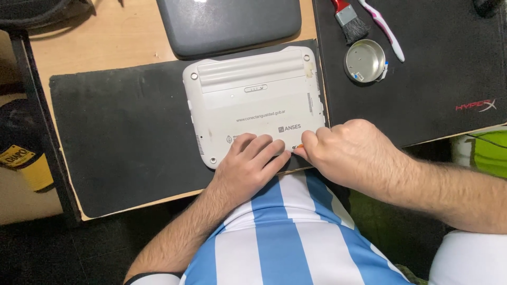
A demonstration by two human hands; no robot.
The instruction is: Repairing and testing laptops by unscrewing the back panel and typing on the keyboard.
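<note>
1. A small white plastic laptop with rounded corners [253, 100] lies upside down, its underside facing up, on a dark grey rectangular mat [121, 137] that covers part of a light wooden desk [111, 37].
2. The underside looks scuffed and slightly yellowed; a long ribbed panel runs along its far edge, a small oval latch sits below that panel, and round screw wells show at the corners.
3. The left hand [251, 161] rests flat on the near edge of the laptop, fingers spread and pressing down, holding nothing.
4. The right hand [346, 150] is closed in a loose fist just beside the left fingertips, pinching a thin tool with an orange tip [299, 147] against the laptop's near right corner; most of the tool is hidden inside the hand.
5. Beyond the laptop, touching its far edge, lies a dark grey closed device with rounded corners [229, 24].
6. To the right, on a black desk pad [449, 68], stand a round shallow metal tin [364, 61], a red-handled brush with black bristles [349, 21] and a pink-and-white toothbrush [384, 26].
7. The person wears a shirt striped light blue and white [280, 232].
</note>
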